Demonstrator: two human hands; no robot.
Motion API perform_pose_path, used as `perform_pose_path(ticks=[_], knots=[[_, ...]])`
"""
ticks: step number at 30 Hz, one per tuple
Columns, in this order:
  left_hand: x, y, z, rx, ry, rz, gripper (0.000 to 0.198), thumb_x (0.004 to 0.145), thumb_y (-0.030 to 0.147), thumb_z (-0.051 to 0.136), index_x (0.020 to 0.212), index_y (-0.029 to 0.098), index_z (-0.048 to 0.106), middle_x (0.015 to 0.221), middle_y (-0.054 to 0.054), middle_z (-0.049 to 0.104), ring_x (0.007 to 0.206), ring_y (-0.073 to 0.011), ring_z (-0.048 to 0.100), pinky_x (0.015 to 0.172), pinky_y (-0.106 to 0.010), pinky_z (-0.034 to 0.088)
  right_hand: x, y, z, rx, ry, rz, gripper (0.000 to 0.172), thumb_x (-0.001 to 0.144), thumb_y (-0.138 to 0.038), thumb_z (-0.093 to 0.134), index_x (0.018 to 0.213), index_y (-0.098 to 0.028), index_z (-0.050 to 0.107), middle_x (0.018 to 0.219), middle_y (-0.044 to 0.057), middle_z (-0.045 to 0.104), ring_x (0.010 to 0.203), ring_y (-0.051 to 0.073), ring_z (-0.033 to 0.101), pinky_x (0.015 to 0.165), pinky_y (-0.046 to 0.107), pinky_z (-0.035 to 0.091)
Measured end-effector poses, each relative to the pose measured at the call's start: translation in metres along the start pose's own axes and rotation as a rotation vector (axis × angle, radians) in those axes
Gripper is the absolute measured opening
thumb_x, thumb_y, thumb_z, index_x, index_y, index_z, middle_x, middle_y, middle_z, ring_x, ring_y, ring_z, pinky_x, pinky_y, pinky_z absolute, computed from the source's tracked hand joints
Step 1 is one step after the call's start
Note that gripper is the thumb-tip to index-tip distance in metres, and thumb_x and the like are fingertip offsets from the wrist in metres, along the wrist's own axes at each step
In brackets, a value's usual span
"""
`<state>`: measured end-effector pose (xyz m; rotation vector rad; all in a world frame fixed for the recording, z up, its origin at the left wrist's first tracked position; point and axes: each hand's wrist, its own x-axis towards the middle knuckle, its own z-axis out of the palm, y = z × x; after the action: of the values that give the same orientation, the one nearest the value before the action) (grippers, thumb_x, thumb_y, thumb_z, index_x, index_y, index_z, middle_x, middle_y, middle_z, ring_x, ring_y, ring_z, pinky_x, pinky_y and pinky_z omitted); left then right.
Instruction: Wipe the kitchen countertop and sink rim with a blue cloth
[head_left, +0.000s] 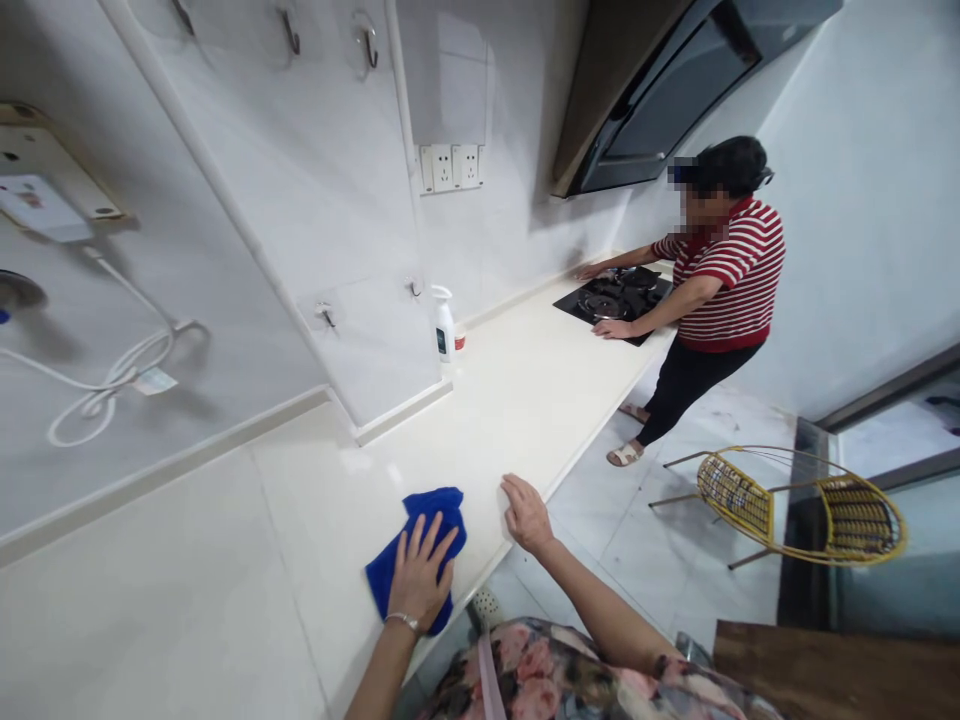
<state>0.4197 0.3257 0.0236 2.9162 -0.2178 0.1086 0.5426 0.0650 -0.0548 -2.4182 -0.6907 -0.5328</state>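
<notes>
A blue cloth [391,560] lies bunched on the pale countertop [480,425] near its front edge. My left hand [424,570] rests flat on top of this cloth, fingers spread, and covers part of it. To its right, my right hand [527,512] leans on the counter by the front edge, its fingers loosely bent with nothing in them. A gap of bare counter separates the two hands.
Against the wall stand a white spray bottle [443,325] and a small jar [460,338]. A co-worker [724,270] has both hands beside the black gas hob [611,297], under a range hood [660,90]. A yellow-framed chair [795,505] is on the floor at right.
</notes>
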Motion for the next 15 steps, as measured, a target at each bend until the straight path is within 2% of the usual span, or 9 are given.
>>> perform_pose_path(ticks=[3, 5, 8, 11, 15], knots=[[-0.029, -0.047, -0.006, 0.057, 0.030, -0.116, 0.055, 0.098, 0.031, 0.048, 0.151, 0.040, 0.059, 0.168, 0.001, 0.041, 0.160, -0.0328, 0.029, 0.130, -0.058, 0.029, 0.000, 0.002, 0.001, -0.020, -0.006, -0.012, 0.061, 0.082, -0.006, 0.049, 0.143, -0.013, 0.058, 0.150, 0.015, 0.060, 0.143, 0.026, 0.051, 0.121, 0.047, 0.045], [-0.048, -0.079, -0.011, 0.102, 0.073, -0.213, 0.053, 0.099, 0.032, 0.046, 0.151, 0.034, 0.060, 0.169, -0.003, 0.042, 0.160, -0.0347, 0.028, 0.129, -0.059, 0.029, 0.000, 0.002, 0.001, -0.034, -0.008, -0.025, 0.062, 0.082, -0.007, 0.050, 0.144, -0.013, 0.059, 0.150, 0.015, 0.059, 0.143, 0.026, 0.051, 0.121, 0.046, 0.045], [-0.069, -0.112, -0.018, 0.167, 0.134, -0.375, 0.055, 0.101, 0.034, 0.043, 0.153, 0.027, 0.059, 0.171, -0.008, 0.037, 0.161, -0.0381, 0.025, 0.126, -0.061, 0.030, -0.001, 0.003, 0.002, -0.052, -0.015, -0.036, 0.064, 0.083, -0.007, 0.051, 0.147, -0.013, 0.058, 0.152, 0.015, 0.058, 0.144, 0.025, 0.050, 0.122, 0.046, 0.046], [-0.076, -0.117, -0.019, 0.213, 0.176, -0.480, 0.057, 0.101, 0.036, 0.043, 0.155, 0.022, 0.056, 0.173, -0.012, 0.032, 0.160, -0.0418, 0.023, 0.123, -0.065, 0.032, -0.002, 0.004, 0.003, -0.057, -0.007, -0.038, 0.064, 0.085, -0.007, 0.049, 0.148, -0.014, 0.057, 0.152, 0.015, 0.058, 0.145, 0.025, 0.050, 0.123, 0.047, 0.045], [-0.072, -0.102, -0.015, 0.213, 0.226, -0.556, 0.059, 0.097, 0.036, 0.049, 0.153, 0.021, 0.059, 0.172, -0.015, 0.034, 0.159, -0.0451, 0.024, 0.120, -0.070, 0.031, -0.004, 0.006, 0.005, -0.055, -0.004, -0.054, 0.065, 0.085, -0.008, 0.047, 0.150, -0.015, 0.055, 0.153, 0.015, 0.058, 0.145, 0.026, 0.049, 0.123, 0.051, 0.046]])
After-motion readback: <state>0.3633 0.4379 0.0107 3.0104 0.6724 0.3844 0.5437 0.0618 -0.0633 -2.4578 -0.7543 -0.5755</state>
